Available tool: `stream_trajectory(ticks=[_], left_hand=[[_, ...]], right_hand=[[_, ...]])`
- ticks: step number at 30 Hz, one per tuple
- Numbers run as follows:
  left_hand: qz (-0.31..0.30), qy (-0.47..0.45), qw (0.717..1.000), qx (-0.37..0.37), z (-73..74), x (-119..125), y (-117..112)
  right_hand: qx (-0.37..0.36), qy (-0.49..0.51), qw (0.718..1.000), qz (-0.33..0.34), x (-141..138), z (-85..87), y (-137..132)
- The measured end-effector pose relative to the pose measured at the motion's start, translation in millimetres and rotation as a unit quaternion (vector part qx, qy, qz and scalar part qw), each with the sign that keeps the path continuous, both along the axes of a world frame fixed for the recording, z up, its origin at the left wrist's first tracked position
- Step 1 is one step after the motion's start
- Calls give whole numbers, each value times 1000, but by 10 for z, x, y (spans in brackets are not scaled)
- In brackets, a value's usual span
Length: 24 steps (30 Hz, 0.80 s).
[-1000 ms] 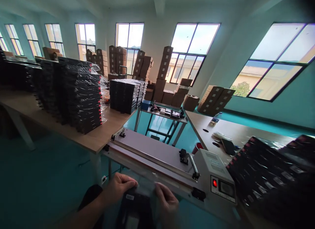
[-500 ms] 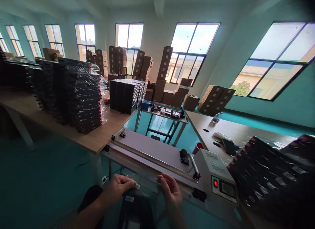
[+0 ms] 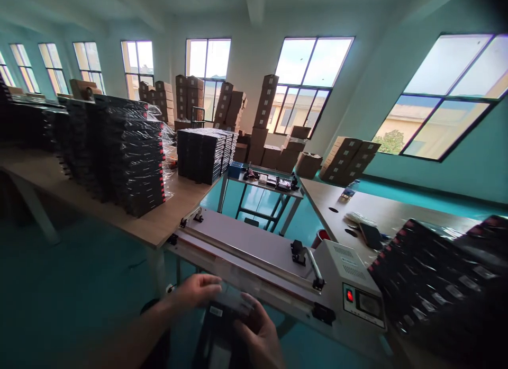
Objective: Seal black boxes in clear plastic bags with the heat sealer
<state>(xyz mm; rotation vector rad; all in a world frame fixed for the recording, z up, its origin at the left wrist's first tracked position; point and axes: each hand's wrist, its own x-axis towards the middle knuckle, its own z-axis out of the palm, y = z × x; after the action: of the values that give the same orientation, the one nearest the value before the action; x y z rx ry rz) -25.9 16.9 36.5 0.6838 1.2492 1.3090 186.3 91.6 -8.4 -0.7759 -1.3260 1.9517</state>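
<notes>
While both hands grip it, the bagged black box sits low in front: left hand pinching its far-left corner, right hand clamped on its right edge. Just past that, the sealing machine, then stacks of black boxes.

Two hands, left hand, right hand, one sealing machine, one black box, perhaps three wooden tables.

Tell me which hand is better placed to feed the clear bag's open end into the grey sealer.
Left, probably. The left hand pinches the clear plastic bag around the flat black box nearest the grey heat sealer; the right hand grips lower, farther from it.
</notes>
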Motion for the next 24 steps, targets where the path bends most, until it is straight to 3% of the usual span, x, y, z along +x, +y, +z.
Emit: stream_trajectory(ticks=[2,6,12,16,19,24], left_hand=[[-19,41,999,18,-6,144,-48],[18,73,996,44,-38,278,-114],[22,122,991,41,-122,249,-123],[20,78,997,18,-84,294,-134],[9,113,994,5,-54,319,-150],[26,84,996,-11,-105,287,-138]], right_hand=[[6,0,1000,1,-2,-20,-20],[29,-45,998,-28,30,-27,-35],[127,-122,964,-198,64,58,98],[130,-100,972,-167,42,145,171],[155,-113,970,-149,65,242,277],[156,-116,950,-246,190,348,451]])
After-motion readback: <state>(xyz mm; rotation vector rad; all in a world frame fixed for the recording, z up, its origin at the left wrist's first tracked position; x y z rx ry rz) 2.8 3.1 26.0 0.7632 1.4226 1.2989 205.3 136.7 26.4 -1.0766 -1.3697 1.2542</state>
